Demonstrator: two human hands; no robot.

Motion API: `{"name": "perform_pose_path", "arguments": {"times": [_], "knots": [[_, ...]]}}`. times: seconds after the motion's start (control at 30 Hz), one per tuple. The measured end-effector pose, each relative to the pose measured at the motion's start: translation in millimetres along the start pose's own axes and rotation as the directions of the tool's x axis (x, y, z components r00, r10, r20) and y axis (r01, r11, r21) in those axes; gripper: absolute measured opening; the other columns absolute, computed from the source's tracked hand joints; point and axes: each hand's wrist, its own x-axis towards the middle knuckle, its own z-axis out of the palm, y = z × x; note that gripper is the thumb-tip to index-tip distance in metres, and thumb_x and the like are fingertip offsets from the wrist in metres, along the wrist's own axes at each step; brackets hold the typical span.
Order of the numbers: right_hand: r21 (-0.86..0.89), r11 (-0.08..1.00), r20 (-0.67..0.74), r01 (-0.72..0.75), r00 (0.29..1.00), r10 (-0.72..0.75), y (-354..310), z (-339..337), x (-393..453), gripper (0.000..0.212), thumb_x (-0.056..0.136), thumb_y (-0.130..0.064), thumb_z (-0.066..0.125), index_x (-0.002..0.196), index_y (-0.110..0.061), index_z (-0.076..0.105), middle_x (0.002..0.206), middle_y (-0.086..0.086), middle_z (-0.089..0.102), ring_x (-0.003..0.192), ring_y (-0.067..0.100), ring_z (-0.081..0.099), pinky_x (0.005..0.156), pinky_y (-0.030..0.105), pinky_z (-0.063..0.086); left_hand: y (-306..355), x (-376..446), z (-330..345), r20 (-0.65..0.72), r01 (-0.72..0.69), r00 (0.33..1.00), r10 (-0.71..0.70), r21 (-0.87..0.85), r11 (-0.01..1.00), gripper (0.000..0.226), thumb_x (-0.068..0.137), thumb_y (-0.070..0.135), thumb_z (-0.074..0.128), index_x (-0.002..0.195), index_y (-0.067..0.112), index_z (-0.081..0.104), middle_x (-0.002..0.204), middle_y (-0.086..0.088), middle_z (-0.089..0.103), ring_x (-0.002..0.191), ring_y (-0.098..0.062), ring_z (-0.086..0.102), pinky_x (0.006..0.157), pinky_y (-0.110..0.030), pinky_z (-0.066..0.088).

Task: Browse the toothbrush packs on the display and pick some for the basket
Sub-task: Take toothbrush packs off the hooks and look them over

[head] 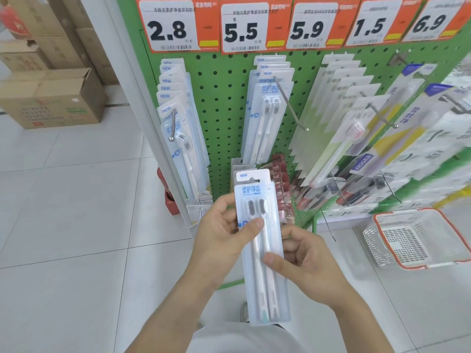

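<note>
Green pegboard display (224, 98), cut off at top and right, hung with rows of toothbrush packs (267, 110); far-right packs blurred, printing unreadable. Price tags (242, 29) along the top, small text smeared, only the large numbers legible. Cardboard boxes (51, 98) stacked at left, partly out of frame. White basket (456, 233) with an orange rim on the floor tiles at right, well apart from the hands. Two-brush toothbrush pack (262, 250) held upright and slightly tilted at centre, below the hanging rows. Left hand (224, 240) gripping its left edge, thumb curled over the front, fingers hidden behind. Right hand (303, 263) pinching the right edge lower down, thumb on the front, fingers curled behind.
</note>
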Motion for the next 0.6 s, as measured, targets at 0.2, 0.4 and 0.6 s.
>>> {"name": "perform_pose_path", "arguments": {"times": [0.2,0.4,0.6], "knots": [[-0.106,0.982,0.055,-0.156,0.985,0.163,-4,-4,0,0.020,0.085,-0.021,0.076,0.099,-0.009,0.069,0.072,0.007,0.075,0.057,0.014,0.067,0.054,0.028,0.051,-8,-1,0,-0.070,0.089,0.993,-0.097,-0.113,0.990,0.042,0.084,-0.001,0.072,0.123,0.007,0.062,0.109,-0.011,0.076,0.101,-0.026,0.073,0.091,-0.039,0.057],[-0.229,0.936,0.103,-0.268,0.949,0.297,2,-2,-2,0.034,0.088,-0.040,0.070,0.104,-0.011,0.075,0.088,0.012,0.079,0.079,0.030,0.077,0.064,0.038,0.061,-9,1,-3,-0.162,0.119,0.976,-0.148,-0.176,0.977,0.036,0.084,0.009,0.072,0.119,0.005,0.066,0.104,-0.014,0.077,0.094,-0.022,0.072,0.093,-0.037,0.055],[-0.217,0.943,0.127,-0.251,0.951,0.282,3,-6,-2,0.024,0.088,-0.031,0.077,0.109,-0.019,0.074,0.088,0.016,0.078,0.073,0.026,0.071,0.060,0.034,0.055,-15,0,-4,-0.254,0.081,0.963,-0.091,-0.053,0.995,0.026,0.085,0.008,0.076,0.110,0.007,0.069,0.096,-0.002,0.079,0.084,-0.010,0.074,0.069,-0.015,0.053]]}}
